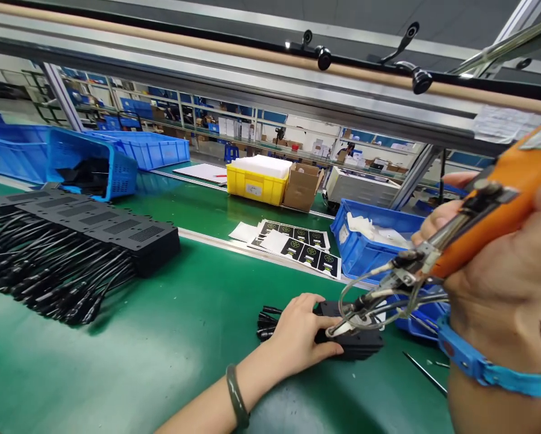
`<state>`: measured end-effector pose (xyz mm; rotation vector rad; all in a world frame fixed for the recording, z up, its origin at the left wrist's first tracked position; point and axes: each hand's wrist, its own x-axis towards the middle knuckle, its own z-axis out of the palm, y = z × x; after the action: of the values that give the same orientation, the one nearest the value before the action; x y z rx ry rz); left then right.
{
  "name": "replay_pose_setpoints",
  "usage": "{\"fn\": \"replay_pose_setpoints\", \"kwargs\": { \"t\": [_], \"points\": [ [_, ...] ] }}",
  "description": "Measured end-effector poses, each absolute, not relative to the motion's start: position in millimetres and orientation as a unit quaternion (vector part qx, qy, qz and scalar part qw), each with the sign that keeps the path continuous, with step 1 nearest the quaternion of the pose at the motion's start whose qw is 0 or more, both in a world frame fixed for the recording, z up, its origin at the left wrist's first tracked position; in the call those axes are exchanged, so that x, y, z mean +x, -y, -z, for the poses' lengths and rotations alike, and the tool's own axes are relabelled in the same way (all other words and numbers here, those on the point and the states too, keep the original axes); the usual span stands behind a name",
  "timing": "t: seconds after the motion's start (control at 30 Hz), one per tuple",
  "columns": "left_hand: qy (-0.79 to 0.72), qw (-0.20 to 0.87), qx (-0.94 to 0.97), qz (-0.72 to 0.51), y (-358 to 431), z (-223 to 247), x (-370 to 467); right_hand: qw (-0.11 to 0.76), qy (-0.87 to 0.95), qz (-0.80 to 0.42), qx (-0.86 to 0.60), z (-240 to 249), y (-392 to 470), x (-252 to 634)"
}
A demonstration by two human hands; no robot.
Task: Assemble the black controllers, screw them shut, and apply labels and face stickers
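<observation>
My left hand (297, 331), a dark bangle on its wrist, grips a black box-shaped device (358, 343) on the green table. Black cables (268, 322) stick out at the device's left side. My right hand (500, 265), with a blue wrist strap, is wrapped round an orange powered tool (491, 205). The tool's thin metal front end and looped tubes (388, 295) reach down to the left, and its tip is over the device beside my left fingers. Whether the tip touches the device is hard to tell.
A row of black devices with cables (90, 223) lies at the left. Label sheets (297, 244) lie behind my left hand. A blue bin (361, 253), a yellow bin (256, 187) and a tipped blue basket (121, 172) stand farther back. A dark rod (424, 372) lies at the right.
</observation>
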<state>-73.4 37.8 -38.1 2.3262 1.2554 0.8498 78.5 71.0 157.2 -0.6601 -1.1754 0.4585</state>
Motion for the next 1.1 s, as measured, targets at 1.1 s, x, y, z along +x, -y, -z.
{"fn": "replay_pose_setpoints", "kwargs": {
  "t": [1.1],
  "points": [
    [-0.455, 0.173, 0.796, -0.359, -41.9, 49.5, -67.3, 0.723, 0.504, -0.3, -0.365, -111.0, -56.9, 82.4]
  ]
}}
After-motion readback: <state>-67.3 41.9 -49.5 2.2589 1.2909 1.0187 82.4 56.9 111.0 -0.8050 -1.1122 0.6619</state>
